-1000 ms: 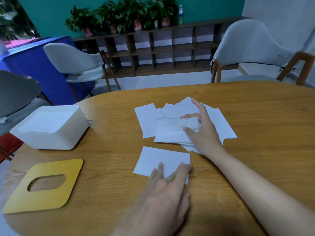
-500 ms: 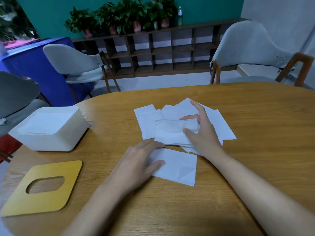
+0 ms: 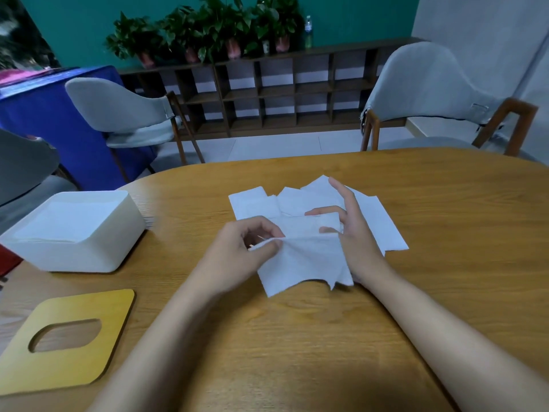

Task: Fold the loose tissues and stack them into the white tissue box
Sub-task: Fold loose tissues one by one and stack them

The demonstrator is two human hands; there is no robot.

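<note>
Tissue is held well right of the white tissue box: left hand pinches its box-side edge, right hand pinches the far edge. Loose tissues lie on the tabletop just beyond.

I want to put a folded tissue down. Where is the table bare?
Bare table: the wide part right of the right hand; the gap between box and left hand; the near patch this side of the tissue they hold. Crowded: the middle, with hands, tissue and pile; the near left, with the lid.
</note>
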